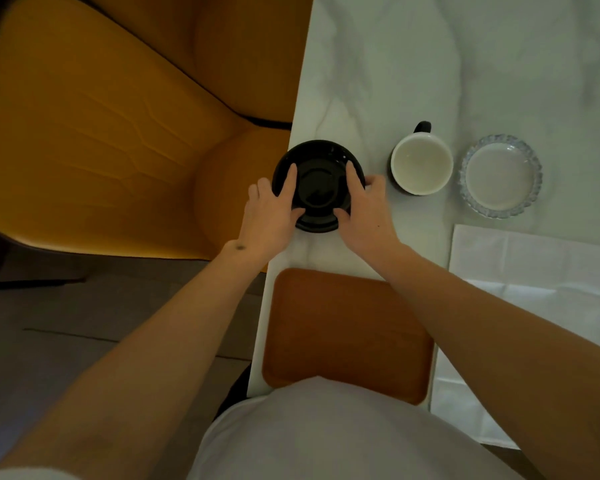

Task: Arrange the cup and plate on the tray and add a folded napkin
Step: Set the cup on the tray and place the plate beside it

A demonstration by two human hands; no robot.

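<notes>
Both my hands clamp black plate [317, 185] at desk [378, 81] edge, left fingers [289, 181] and right fingers [353, 176] over rim. Tray [343, 323] nearer, bare. Risk: glossy rim slips, plate drops off desk side.

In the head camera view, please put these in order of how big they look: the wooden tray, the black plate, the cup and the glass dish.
1. Wooden tray, clearly largest, though nearest the camera.
2. Black plate, gripped by both hands.
3. Glass dish, nearly plate-sized; this ranking is unsure.
4. Cup, smallest.
</notes>
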